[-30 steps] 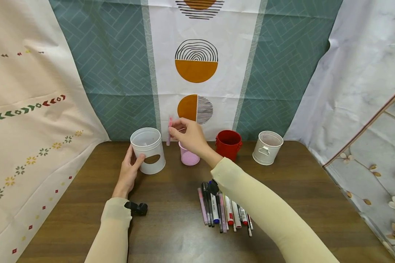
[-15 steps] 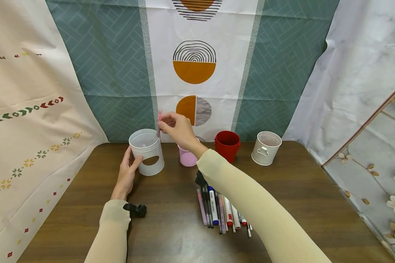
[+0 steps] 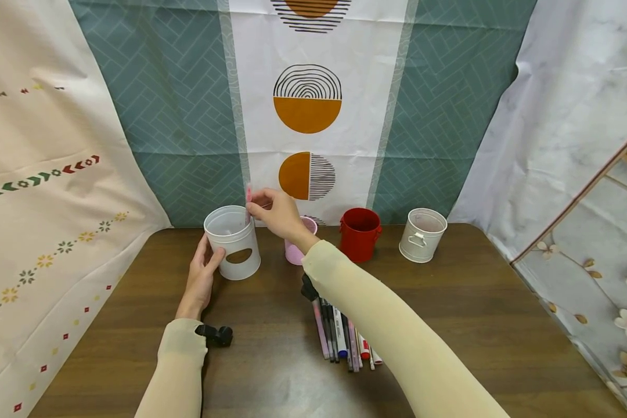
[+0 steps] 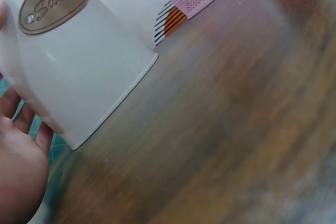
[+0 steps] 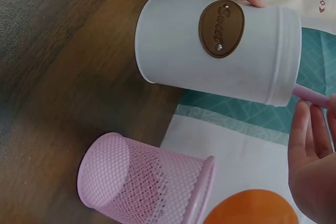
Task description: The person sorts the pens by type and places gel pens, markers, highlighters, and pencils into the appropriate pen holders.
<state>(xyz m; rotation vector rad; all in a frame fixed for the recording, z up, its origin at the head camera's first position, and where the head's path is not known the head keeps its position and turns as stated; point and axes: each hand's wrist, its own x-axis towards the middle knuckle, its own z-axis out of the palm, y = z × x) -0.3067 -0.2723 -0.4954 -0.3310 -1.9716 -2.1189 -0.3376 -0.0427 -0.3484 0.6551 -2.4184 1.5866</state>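
Observation:
My left hand (image 3: 201,276) holds the white can (image 3: 234,237), thumb on the front and fingers round its left side. The can stands upright on the table, with a brown oval "Sweet" label (image 5: 221,29) on its front. My right hand (image 3: 279,213) pinches a slim pink pen (image 3: 248,195) at the can's right rim. In the right wrist view the pen (image 5: 310,95) runs past the rim, its lower end hidden inside the can. Just right of the can, partly behind my right hand, stands a pink mesh cup (image 3: 294,254).
A red bucket (image 3: 359,237) and a small cream bucket (image 3: 423,237) stand farther right along the back of the wooden table (image 3: 261,360). Several pens and markers (image 3: 339,337) lie side by side at the front middle, partly under my right forearm. Patterned cloth (image 3: 188,104) hangs behind.
My right hand has moved left with the pink pen, from above the mesh cup to the white can, then lowered it into the opening. The left hand has kept its grip.

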